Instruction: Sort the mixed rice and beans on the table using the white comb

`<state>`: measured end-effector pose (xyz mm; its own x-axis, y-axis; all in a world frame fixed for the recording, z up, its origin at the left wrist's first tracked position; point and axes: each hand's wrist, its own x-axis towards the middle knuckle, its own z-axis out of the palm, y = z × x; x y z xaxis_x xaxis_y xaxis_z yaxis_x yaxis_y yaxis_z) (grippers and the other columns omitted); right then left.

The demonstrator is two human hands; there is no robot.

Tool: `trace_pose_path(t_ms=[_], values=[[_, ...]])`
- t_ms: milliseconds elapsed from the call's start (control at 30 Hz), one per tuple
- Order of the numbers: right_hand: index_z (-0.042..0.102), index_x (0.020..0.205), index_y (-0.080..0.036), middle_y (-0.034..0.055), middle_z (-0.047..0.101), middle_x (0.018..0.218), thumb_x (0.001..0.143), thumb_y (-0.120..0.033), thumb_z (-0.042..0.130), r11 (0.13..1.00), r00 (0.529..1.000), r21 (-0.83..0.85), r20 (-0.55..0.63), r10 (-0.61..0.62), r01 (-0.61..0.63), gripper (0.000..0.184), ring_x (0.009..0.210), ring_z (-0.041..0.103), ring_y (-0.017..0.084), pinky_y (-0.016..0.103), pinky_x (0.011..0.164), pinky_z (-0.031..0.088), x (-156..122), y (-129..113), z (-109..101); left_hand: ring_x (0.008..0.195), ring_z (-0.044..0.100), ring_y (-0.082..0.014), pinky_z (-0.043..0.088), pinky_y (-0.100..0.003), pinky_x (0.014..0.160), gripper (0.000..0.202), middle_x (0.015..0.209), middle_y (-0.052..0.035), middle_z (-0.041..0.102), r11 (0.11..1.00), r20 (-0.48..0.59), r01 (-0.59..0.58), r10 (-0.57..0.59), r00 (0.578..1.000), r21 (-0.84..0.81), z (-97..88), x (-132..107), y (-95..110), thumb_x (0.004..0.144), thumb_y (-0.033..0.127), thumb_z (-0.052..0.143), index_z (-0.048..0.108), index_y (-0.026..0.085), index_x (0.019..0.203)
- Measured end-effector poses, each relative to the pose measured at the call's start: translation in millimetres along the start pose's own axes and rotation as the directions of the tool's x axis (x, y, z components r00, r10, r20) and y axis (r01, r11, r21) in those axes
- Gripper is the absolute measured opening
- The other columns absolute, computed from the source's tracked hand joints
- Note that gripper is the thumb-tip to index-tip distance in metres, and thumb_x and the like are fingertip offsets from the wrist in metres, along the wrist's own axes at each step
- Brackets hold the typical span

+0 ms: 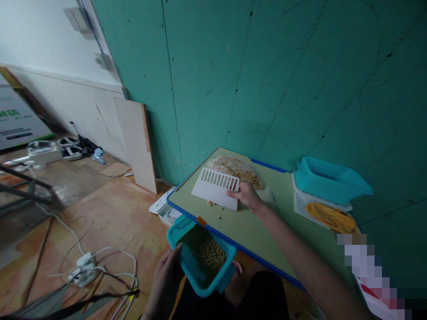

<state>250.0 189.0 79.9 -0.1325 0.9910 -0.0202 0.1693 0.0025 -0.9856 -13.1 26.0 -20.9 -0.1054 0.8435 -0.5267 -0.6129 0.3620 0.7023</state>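
Note:
In my right hand (248,196) is a white slotted scraper (213,193), its fingers closed on the scraper's right end. The scraper stands tilted over the green tabletop (190,195), in front of a heap of soybeans and white grains (238,169). A few loose soybeans (219,217) lie near the table's front edge. Below that edge, my left hand (168,266) grips the left rim of a teal plastic bin (203,291). Soybeans (213,253) and small green beans (193,238) lie inside it.
At the table's right end, a teal scoop-shaped tray (333,180) rests on a white container (300,200) beside an orange cloth (330,215). A green wall (213,89) rises behind the table. A power strip with cables (83,269) lies on the floor at left.

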Motion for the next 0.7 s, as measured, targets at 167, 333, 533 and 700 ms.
trace_pose_path(t_ms=[167, 333, 533, 700], values=[[0.075, 0.085, -0.012, 0.0081, 0.077, 0.082, 0.06, -0.041, 0.085, 0.999, 0.999, 0.016, 0.031, 0.037, -0.037, 0.039, 0.075, 0.069, 0.021, 0.033, 0.069, 0.055, -6.2, -5.7, 2.7, 0.085, 0.076, -0.0327, 0.061, -0.039, 0.073, 0.036, 0.067, -0.0071, 0.077, 1.0, -0.017, 0.01, -0.01, 1.0, 0.008, 2.9, -3.4, 3.4, 0.062, 0.045, 0.089, 0.077, 0.017, 0.081], [0.076, 0.086, -0.012, 0.0078, 0.077, 0.082, 0.059, -0.039, 0.085, 0.999, 0.999, 0.02, 0.033, 0.037, -0.038, 0.039, 0.071, 0.068, 0.02, 0.031, 0.065, 0.054, -10.5, -6.4, 4.6, 0.089, 0.075, -0.033, 0.061, -0.036, 0.071, 0.037, 0.072, -0.0082, 0.078, 1.0, -0.012, 0.007, -0.007, 1.0, 0.029, 12.0, -13.9, 9.5, 0.061, 0.046, 0.09, 0.077, 0.017, 0.08], [0.076, 0.087, -0.012, 0.0079, 0.078, 0.085, 0.062, -0.035, 0.082, 0.999, 0.998, 0.023, 0.05, 0.023, -0.025, 0.034, 0.075, 0.069, 0.021, 0.033, 0.069, 0.055, -16.7, -3.8, 5.0, 0.087, 0.075, -0.0323, 0.06, -0.036, 0.071, 0.035, 0.069, -0.0071, 0.076, 0.999, 0.0, 0.012, -0.012, 1.0, 0.039, 14.0, -16.6, 9.1, 0.062, 0.045, 0.089, 0.078, 0.017, 0.08], [0.077, 0.088, -0.013, 0.0077, 0.079, 0.085, 0.062, -0.037, 0.083, 0.998, 0.998, 0.052, 0.059, 0.027, -0.03, 0.036, 0.076, 0.07, 0.021, 0.034, 0.072, 0.055, -27.4, -5.9, 5.4, 0.082, 0.075, -0.0309, 0.06, -0.036, 0.07, 0.034, 0.066, -0.0061, 0.074, 0.999, 0.016, -0.006, 0.005, 1.0, 0.048, 14.6, -13.6, 3.6, 0.066, 0.047, 0.086, 0.078, 0.018, 0.08]])
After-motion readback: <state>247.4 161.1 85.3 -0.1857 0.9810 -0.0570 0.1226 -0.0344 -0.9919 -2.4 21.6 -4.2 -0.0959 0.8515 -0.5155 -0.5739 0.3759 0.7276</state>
